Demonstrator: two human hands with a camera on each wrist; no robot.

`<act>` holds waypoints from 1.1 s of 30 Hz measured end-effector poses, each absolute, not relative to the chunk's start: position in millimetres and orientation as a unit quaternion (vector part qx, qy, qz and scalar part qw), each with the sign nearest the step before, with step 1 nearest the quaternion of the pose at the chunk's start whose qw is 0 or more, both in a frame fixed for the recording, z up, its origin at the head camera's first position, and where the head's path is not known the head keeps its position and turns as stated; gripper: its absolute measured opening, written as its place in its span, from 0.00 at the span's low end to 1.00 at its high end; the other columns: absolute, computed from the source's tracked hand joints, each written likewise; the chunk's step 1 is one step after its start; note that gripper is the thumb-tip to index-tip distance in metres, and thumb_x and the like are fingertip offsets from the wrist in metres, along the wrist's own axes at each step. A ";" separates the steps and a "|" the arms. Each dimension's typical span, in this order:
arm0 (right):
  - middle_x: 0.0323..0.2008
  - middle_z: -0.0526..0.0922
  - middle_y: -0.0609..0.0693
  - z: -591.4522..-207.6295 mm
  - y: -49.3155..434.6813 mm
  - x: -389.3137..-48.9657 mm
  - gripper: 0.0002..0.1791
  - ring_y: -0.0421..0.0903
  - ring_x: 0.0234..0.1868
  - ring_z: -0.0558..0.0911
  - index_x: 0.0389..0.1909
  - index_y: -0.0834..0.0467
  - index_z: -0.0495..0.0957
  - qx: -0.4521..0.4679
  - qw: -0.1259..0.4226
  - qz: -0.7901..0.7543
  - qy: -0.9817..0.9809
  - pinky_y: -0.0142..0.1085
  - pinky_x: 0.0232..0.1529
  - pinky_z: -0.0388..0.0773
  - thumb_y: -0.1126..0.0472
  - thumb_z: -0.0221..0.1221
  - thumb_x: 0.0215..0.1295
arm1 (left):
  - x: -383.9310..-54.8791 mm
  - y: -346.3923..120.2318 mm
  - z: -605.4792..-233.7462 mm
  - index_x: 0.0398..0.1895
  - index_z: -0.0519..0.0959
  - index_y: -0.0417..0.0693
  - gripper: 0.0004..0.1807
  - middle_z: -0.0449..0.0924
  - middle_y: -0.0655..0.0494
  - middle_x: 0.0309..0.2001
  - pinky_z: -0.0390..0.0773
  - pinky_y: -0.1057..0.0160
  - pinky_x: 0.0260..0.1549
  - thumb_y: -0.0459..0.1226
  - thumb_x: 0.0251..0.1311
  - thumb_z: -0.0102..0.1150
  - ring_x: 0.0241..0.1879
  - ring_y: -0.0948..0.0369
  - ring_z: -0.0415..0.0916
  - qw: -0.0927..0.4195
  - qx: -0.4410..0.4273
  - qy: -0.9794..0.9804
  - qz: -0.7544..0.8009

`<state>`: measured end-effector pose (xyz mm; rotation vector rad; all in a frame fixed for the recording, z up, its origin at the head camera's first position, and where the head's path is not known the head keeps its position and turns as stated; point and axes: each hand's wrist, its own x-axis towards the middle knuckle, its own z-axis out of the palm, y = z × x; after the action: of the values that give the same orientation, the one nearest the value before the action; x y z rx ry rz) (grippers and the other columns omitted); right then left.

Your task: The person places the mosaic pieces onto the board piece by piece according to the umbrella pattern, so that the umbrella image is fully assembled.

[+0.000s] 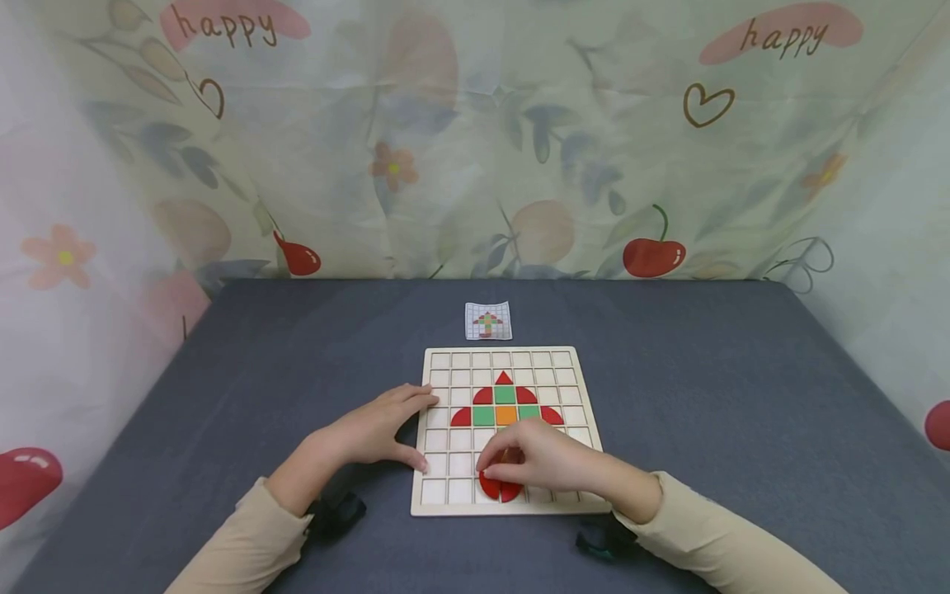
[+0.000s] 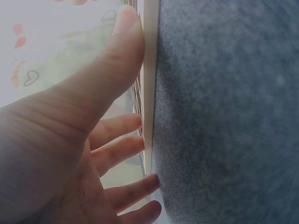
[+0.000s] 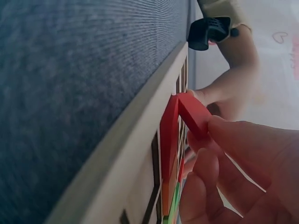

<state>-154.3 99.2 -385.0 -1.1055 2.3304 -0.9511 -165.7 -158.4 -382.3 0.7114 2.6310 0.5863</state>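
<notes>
My right hand (image 1: 538, 455) pinches a red quarter-round piece (image 3: 195, 114) between thumb and fingers. That piece stands tilted, one edge down at the board, beside another red quarter-round (image 3: 169, 140) lying in a cell near the front. My left hand (image 1: 374, 429) rests at the left edge of the wooden grid board (image 1: 445, 510), thumb and fingers spread along its rim. Farther up the board lie a red triangle (image 1: 504, 379), green squares (image 1: 483, 415), an orange square (image 1: 506, 415) and several red quarter-rounds (image 1: 461, 417). My right hand covers the cells below the orange square.
Behind the board lies a small printed card (image 1: 488, 310) with a similar coloured pattern on a grid. Dark grey cloth (image 1: 705, 371) covers the table. A patterned curtain (image 1: 475, 165) hangs behind it. Black devices (image 1: 337, 516) sit at both wrists.
</notes>
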 end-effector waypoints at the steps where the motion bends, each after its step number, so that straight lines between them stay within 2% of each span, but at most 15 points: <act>1: 0.31 0.85 0.44 -384.9 98.5 -153.8 0.06 0.29 0.28 0.74 0.36 0.54 0.84 -0.396 0.194 -0.334 0.833 0.24 0.34 0.75 0.60 0.61 0.60 | -165.7 -158.4 -382.3 0.67 0.62 0.43 0.48 0.57 0.45 0.70 0.59 0.46 0.65 0.54 0.43 0.69 0.69 0.47 0.54 0.176 0.251 0.929 0.207; 13: 0.33 0.86 0.44 -380.7 93.9 -149.6 0.05 0.30 0.32 0.75 0.35 0.54 0.85 -0.402 0.179 -0.303 0.845 0.24 0.37 0.75 0.60 0.62 0.59 | -165.8 -159.2 -383.0 0.66 0.63 0.42 0.48 0.58 0.44 0.69 0.60 0.46 0.65 0.54 0.43 0.70 0.68 0.48 0.56 0.167 0.259 0.929 0.203; 23: 0.32 0.85 0.43 -381.9 93.1 -148.6 0.05 0.31 0.30 0.73 0.35 0.53 0.85 -0.393 0.183 -0.298 0.851 0.24 0.33 0.73 0.60 0.63 0.58 | -165.3 -159.3 -383.3 0.67 0.62 0.42 0.49 0.58 0.44 0.69 0.60 0.46 0.65 0.54 0.43 0.70 0.68 0.48 0.55 0.167 0.260 0.928 0.206; 33: 0.25 0.81 0.41 -382.9 93.1 -146.2 0.06 0.29 0.24 0.71 0.34 0.54 0.85 -0.378 0.193 -0.305 0.853 0.23 0.27 0.72 0.60 0.65 0.55 | -165.8 -159.2 -385.3 0.67 0.62 0.43 0.49 0.57 0.45 0.70 0.60 0.46 0.65 0.54 0.43 0.70 0.69 0.47 0.55 0.169 0.257 0.928 0.208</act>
<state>-146.2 93.1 -382.9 -1.0594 2.3931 -0.8552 -165.8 -159.2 -385.3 0.7300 2.6392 0.5913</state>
